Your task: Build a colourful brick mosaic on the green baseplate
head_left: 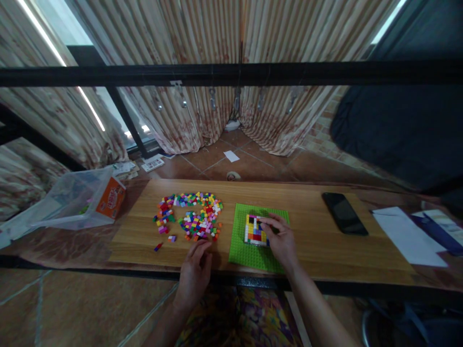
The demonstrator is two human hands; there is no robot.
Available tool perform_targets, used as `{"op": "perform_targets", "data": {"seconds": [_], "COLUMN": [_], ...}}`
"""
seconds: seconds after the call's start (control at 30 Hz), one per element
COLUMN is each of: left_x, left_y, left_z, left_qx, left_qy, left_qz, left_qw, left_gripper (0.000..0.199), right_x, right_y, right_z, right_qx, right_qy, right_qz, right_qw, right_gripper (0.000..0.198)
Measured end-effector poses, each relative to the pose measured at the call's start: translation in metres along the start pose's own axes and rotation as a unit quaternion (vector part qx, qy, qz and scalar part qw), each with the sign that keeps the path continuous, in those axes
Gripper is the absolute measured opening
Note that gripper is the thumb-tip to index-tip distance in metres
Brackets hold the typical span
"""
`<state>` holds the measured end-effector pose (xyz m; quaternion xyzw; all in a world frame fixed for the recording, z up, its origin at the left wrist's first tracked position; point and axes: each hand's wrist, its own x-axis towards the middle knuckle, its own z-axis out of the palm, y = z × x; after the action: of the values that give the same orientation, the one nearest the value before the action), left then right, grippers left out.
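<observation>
A bright green studded baseplate (240, 255) lies on the wooden board, and on it sits a block of toy bricks (256, 233) in white, yellow, red, blue and other colours. My right hand (284, 241) reaches over the block's right side, thumb and fingers drawn together at its upper edge; whatever they pinch is hidden. At the front edge of a loose pile of small toy bricks (197, 224) is my left hand (195, 271). Its fingers are curled together, and anything between them is too small to make out.
A black phone (345, 213) rests on the right of the wooden board (307, 260), with white paper (408, 236) beyond it. To the left stands a clear plastic bin (79, 193) with an orange label. A dark metal rail (231, 74) crosses behind, before striped curtains.
</observation>
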<state>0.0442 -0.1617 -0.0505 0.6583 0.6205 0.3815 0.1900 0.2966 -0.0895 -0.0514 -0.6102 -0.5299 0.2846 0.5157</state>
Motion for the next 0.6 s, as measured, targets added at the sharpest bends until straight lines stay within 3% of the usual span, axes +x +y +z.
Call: {"op": "perform_targets", "data": {"seconds": [0.6], "left_x": [0.001], "left_y": [-0.004], "left_z": [0.004], "left_qx": [0.021], "left_qy": [0.001], "left_qz": [0.017], "left_qw": [1.000], "left_gripper": [0.023], "right_x": [0.007], "right_y": [0.007], "right_z": [0.012], "right_qx": [0.079], "right_qy": [0.015], "right_qz": [0.067], "right_qw": [0.995], "right_gripper": [0.018]}}
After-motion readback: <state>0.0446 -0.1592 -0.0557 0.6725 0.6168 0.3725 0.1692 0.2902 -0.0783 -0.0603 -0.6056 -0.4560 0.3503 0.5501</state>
